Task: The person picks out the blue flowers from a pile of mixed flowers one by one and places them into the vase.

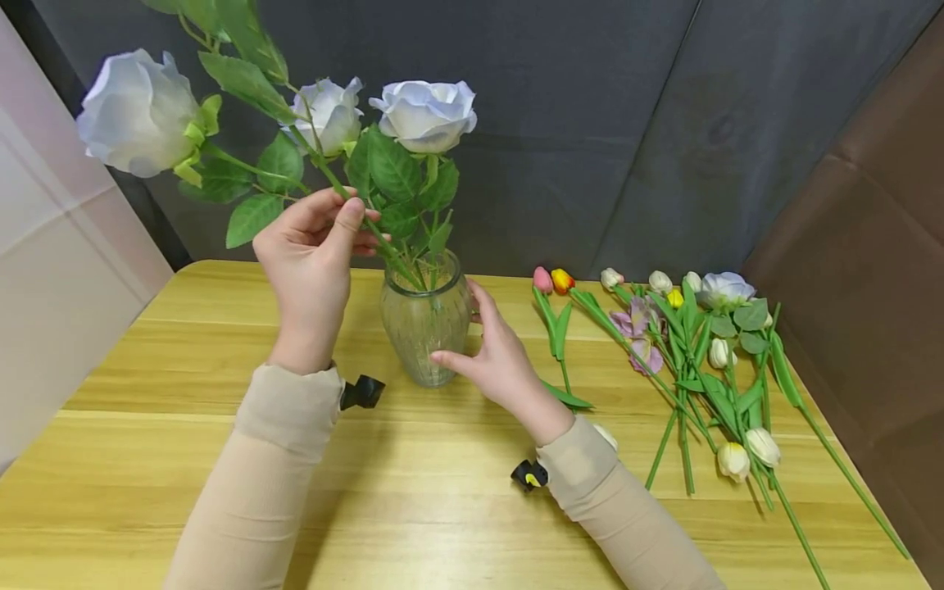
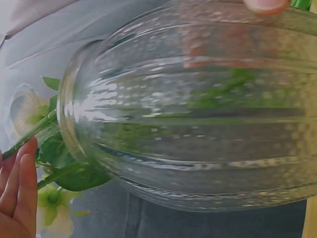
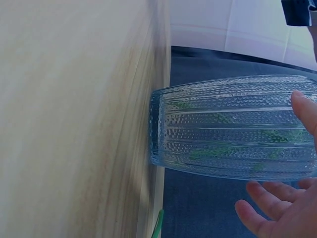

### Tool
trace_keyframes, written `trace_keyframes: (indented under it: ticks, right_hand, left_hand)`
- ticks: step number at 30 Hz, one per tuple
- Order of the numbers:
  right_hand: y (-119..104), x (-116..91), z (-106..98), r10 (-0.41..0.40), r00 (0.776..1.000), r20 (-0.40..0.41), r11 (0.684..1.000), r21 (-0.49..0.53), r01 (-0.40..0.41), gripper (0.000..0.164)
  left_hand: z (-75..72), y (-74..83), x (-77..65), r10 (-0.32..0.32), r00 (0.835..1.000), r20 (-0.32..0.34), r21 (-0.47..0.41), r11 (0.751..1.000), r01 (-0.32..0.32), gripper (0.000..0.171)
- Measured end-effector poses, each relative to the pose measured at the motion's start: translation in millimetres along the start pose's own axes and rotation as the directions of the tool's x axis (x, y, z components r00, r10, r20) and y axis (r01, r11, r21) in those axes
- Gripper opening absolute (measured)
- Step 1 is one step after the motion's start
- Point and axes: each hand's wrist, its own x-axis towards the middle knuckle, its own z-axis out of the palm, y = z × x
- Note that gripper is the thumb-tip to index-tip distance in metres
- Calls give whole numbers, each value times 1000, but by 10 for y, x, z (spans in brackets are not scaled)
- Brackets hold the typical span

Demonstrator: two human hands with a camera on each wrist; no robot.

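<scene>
A ribbed clear glass vase (image 1: pixel 426 328) stands upright on the wooden table, green stems showing through its wall. My left hand (image 1: pixel 313 254) pinches a green rose stem (image 1: pixel 398 260) between thumb and fingers just above the vase mouth; the stem's lower end is inside the vase. Leaves (image 1: pixel 247 82) rise from this stem past the top edge of the head view. A large pale rose (image 1: pixel 136 115) leans out to the left. Two more pale roses (image 1: pixel 426 116) stand over the vase. My right hand (image 1: pixel 497 352) is spread beside the vase, thumb in front, fingers at its right side.
Right of the vase lie a pink tulip (image 1: pixel 542 280) and an orange-yellow tulip (image 1: pixel 563 281). Farther right is a heap of white tulips (image 1: pixel 733 461), a purple flower (image 1: pixel 642 332) and a pale rose (image 1: pixel 726 291), stems crossing. A dark curtain (image 1: pixel 575 123) hangs behind the table.
</scene>
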Motion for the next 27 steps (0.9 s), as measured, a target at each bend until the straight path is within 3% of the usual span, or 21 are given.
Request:
trace_keyframes:
  ticks: [9, 16, 27]
  right_hand:
    - [-2, 1, -6, 9, 1000, -4, 1000, 9, -9, 97]
    - [1, 7, 1, 8, 1000, 2, 1000, 8, -8, 96]
    - [14, -4, 3, -7, 1000, 3, 1000, 7, 7, 97]
  left_hand:
    - [-40, -109, -123, 31, 999, 11, 25, 999, -31, 14]
    - [-51, -185, -260, 72, 997, 7, 127, 989, -72, 9]
    - [-66, -297, -440, 53, 999, -8, 298, 953, -48, 10]
